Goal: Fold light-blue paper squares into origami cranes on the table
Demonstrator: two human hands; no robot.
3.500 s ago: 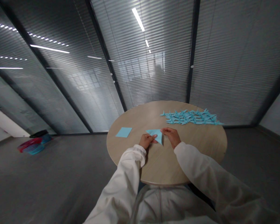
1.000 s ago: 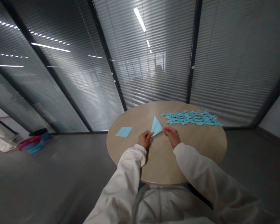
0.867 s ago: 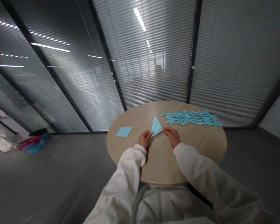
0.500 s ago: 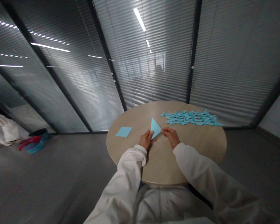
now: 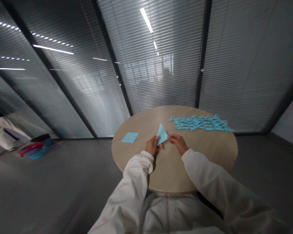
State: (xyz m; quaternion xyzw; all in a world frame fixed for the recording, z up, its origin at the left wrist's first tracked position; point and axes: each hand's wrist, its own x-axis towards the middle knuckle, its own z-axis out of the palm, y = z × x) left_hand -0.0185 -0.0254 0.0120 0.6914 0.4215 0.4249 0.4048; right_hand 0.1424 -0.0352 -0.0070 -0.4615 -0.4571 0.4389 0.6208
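A light blue paper folded into a triangle (image 5: 162, 134) stands tilted up off the round wooden table (image 5: 205, 152), its tip pointing away from me. My left hand (image 5: 151, 145) pinches its lower left corner with fingers closed. My right hand (image 5: 177, 142) pinches the lower right corner, fingers closed too. Both arms wear white sleeves. A flat square of blue paper (image 5: 129, 137) lies on the table to the left of my hands.
Several folded blue paper figures (image 5: 200, 122) lie spread in a band at the table's far right. Glass walls with blinds stand behind the table. On the floor at far left are coloured basins (image 5: 34, 151) and a person in white (image 5: 0, 131).
The triangle was flat on the table with its point toward me; it now stands raised with its point away. The person in white at far left has shifted about.
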